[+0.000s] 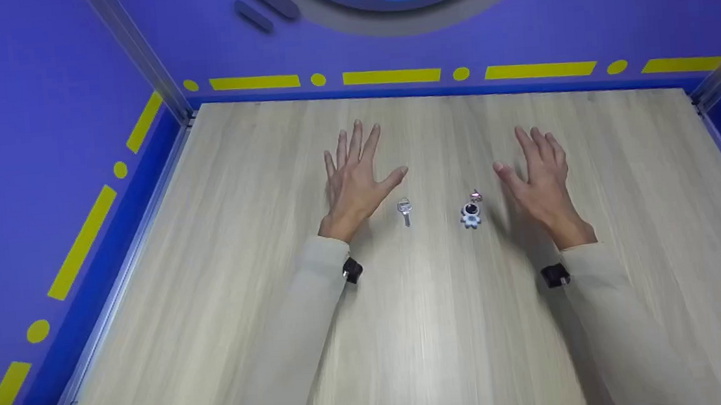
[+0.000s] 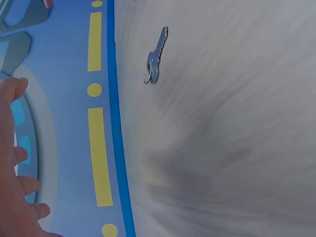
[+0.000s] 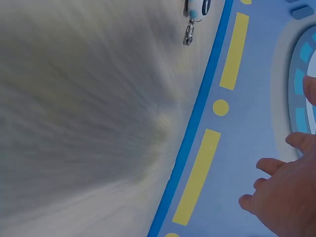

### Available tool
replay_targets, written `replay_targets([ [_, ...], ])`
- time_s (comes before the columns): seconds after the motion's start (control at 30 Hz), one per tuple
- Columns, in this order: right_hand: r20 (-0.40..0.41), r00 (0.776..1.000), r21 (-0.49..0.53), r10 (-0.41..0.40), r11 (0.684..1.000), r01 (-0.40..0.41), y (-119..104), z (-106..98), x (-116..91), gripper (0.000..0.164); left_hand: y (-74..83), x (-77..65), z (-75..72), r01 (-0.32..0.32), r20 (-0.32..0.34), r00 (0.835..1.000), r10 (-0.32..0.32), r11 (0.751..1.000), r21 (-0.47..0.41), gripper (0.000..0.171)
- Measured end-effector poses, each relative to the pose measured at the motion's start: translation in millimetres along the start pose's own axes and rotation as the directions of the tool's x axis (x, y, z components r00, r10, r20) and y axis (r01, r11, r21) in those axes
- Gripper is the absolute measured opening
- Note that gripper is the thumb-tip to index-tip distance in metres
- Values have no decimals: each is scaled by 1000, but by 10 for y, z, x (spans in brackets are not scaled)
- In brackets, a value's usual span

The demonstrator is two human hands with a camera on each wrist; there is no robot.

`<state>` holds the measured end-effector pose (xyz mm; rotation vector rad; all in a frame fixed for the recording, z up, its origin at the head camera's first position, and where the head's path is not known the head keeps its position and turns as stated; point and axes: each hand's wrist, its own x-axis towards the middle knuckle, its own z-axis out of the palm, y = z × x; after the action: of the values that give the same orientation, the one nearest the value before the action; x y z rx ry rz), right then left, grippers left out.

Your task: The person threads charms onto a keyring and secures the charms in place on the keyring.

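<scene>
A silver key (image 1: 405, 211) with a small ring at its head lies on the wooden table, just right of my left hand (image 1: 356, 186). That hand hovers with its fingers spread and touches nothing. In the left wrist view the key (image 2: 157, 57) lies apart from the fingers. To the key's right rests a small white and light-blue astronaut keychain (image 1: 471, 216) with a dark visor and a metal clasp (image 1: 476, 195). My right hand (image 1: 543, 186) is held above the table right of the keychain, fingers extended, holding nothing. The right wrist view shows the keychain's metal chain (image 3: 189, 33) near the top.
The light wood table (image 1: 214, 320) is bordered at the back and left by blue panels (image 1: 243, 56) with yellow dashes and dots. Metal frame posts (image 1: 145, 51) stand at the corners. Dark wrist cameras (image 1: 353, 271) sit at both sleeve cuffs.
</scene>
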<state>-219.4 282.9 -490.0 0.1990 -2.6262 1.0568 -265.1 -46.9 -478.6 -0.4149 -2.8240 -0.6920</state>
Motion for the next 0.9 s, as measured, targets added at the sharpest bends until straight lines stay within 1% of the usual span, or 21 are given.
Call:
replay_targets([
  [0.1,-13,1000,32,10,999,-10,-2,17,-41,74,10,-31,25,3,-12,1000,-3,999,-46,89],
  [0.33,-40,998,84,57,995,-54,-63,65,-96,70,-4,-127,79,-7,-66,998,-2,991,-136,80],
  [0.43,-43,994,123,105,987,-99,-81,91,-117,69,-29,-165,105,1,-72,997,-14,985,-175,76],
  [0.63,-30,973,219,227,952,-215,-123,144,-175,70,-62,-233,151,54,-44,997,-67,967,-250,74],
  [0.77,-31,964,262,265,932,-248,-146,184,-204,69,-56,-263,202,75,-24,996,-86,949,-308,69],
  [0.9,-38,955,298,295,915,-271,-166,234,-228,67,-39,-290,252,77,-1,997,-82,944,-319,64],
])
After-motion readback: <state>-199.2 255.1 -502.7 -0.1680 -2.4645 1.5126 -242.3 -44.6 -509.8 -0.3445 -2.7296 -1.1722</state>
